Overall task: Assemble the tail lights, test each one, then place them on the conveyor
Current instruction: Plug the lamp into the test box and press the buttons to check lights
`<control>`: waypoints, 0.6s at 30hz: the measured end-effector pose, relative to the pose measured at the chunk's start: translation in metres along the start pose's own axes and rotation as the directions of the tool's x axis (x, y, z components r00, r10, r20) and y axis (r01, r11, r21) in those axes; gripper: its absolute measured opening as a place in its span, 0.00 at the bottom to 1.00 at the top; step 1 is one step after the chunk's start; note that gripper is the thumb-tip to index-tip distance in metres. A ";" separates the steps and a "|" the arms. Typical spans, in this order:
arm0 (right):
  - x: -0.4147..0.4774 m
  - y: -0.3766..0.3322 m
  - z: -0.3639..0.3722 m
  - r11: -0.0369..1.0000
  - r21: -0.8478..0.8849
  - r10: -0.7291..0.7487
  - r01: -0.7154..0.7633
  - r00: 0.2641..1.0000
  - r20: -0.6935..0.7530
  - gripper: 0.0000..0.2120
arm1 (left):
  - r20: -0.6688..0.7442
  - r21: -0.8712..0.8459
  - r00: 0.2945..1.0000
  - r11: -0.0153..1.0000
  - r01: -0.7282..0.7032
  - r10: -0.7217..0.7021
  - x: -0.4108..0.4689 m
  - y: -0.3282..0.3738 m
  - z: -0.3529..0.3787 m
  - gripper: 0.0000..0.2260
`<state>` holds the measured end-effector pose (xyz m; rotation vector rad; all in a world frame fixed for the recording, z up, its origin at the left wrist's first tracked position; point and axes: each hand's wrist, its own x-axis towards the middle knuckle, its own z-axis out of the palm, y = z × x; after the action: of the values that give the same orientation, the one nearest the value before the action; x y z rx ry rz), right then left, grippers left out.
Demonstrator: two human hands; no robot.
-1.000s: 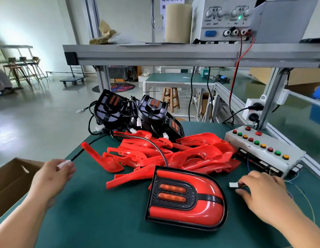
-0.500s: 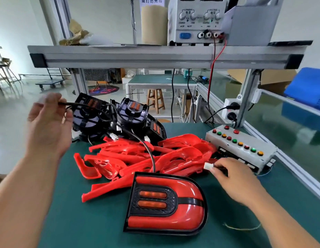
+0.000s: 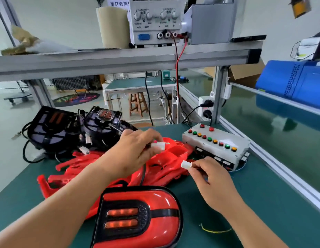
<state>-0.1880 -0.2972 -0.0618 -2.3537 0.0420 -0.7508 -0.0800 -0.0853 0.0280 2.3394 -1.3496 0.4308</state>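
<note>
1. Left hand (image 3: 136,151) is over the pile of red shells (image 3: 175,154), its grip pinching a white plug (image 3: 160,145) between thumb and fingertips; the plug is blurred and its wire is hidden behind the hand
2. Right hand (image 3: 213,178) is low, just beside the test box (image 3: 216,147), grip pinching a second white plug (image 3: 185,165); the wire end is covered by the fingers
3. The two plugs are near each other but apart, not joined
4. Tail light (image 3: 137,217) lies lens up on the near side of the green counter (image 3: 263,203), between the two forearms; its lower edge is cut off by the frame and the left forearm covers its left corner
5. Black cable (image 3: 143,174) rises from behind the tail light toward the left hand; the top end is lost under the hand, so I cannot tell which plug it feeds
6. Black housings (image 3: 53,129) are at back left, tangled in cords and partly behind the left hand; the count is hard to make out
7. The test box has a row of red, green and yellow buttons; its front sockets are partly blocked by the right hand
8. Power supply (image 3: 155,20) sits on the shelf above, its top cropped
9. Conveyor (image 3: 281,136) runs along the right beyond the rail; a blue crate (image 3: 289,83) above it is cut off at the edge
</note>
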 end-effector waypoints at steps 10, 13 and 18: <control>0.022 -0.020 -0.006 0.976 -0.028 -0.220 0.218 0.971 -0.098 0.09 | 0.003 -0.158 0.999 0.986 0.052 -0.052 -0.002 0.002 0.023 0.13; 0.033 -0.026 -0.006 0.951 -0.084 -0.304 0.298 0.950 -0.077 0.07 | 0.012 -0.190 0.996 0.978 0.084 -0.083 -0.006 -0.001 0.021 0.13; 0.044 -0.031 0.001 0.935 -0.075 -0.352 0.346 0.933 -0.079 0.07 | -0.012 -0.226 0.997 0.972 0.070 -0.075 -0.011 -0.009 0.017 0.11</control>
<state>-0.1557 -0.2823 -0.0213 -2.4117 -0.3288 -1.0405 -0.0763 -0.0815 0.0062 2.1835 -1.2295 0.2640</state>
